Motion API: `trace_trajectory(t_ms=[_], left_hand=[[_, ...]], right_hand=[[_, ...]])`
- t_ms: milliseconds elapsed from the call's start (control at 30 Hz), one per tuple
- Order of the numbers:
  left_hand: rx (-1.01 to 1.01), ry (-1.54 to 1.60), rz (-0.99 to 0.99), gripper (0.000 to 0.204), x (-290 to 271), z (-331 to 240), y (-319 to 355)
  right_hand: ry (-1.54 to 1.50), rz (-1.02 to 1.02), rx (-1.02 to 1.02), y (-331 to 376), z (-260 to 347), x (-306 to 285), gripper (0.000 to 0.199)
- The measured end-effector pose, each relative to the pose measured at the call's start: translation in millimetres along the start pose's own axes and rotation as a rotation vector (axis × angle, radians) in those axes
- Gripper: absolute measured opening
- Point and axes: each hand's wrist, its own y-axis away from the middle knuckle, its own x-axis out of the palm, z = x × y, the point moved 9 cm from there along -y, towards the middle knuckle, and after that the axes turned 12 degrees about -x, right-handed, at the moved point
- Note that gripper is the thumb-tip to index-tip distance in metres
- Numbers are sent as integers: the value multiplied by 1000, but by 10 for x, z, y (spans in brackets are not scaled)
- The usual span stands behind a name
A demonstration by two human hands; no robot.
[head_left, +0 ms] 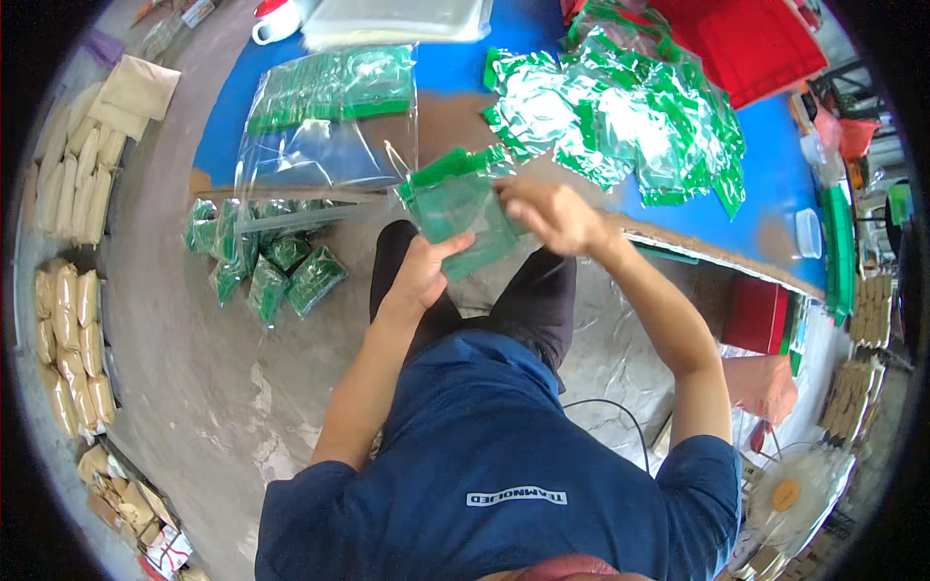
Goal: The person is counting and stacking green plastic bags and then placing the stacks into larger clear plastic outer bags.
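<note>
left hand (418, 276) gripping green-edged clear pouch (463, 215) at frame centre from below, steadying; right hand (554, 215) pinching its top edge, above loose pouch heap (620, 116).

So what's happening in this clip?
A person in a blue shirt holds a small green-edged clear bag over the table edge, left hand gripping it from below, right hand at its top right side. A loose heap of the same bags lies on the blue table, a neater stack to its left. Filled green packets lie on the floor.
</note>
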Motion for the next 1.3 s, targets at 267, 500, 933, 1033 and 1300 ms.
trace_trajectory(t_ms=[267,500,933,1033,1300], left_hand=[[56,329,211,54,-56,14,261],[5,555,107,48,-138,205,-16],[148,257,8,48,33,16,115],[34,350,89,56,-76,178,62],[83,434,279,50,-170,52,321]], right_hand=[[739,11,-98,-377,-384,-63,64],[158,40,-52,-374,120,255,37],[276,-218,135,-804,-657,-584,52],[763,-229,58,-836,-917,-570,61],[526,-167,102,-359,-126,11,55]])
